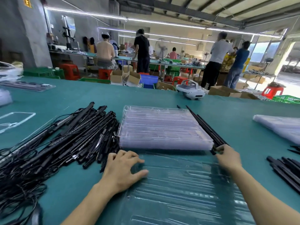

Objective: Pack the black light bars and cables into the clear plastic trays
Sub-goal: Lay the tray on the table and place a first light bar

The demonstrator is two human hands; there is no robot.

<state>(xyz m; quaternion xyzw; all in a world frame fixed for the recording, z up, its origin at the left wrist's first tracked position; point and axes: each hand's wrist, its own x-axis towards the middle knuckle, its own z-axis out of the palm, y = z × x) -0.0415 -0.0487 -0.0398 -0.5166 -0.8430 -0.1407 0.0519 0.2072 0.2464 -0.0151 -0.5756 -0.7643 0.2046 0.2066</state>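
Green worktable (235, 111): clear tray (178, 184) pressed flat by spread left hand (123, 169). Light bars (216, 140) pinched in right hand (227, 157); alignment with tray slots judged next.

The hall is bright and evenly lit. Long white tube lights (164, 23) run under the ceiling, and daylight floods through the opening (287, 62) at far right, washed out almost to white. Shadows on the green table (81, 98) are soft and faint. The clear tray (186, 192) nearest the camera is smeared by motion blur and carries pale reflections. Wide-angle distortion bends the frame's edges, and the distant workers (141, 49) look soft.
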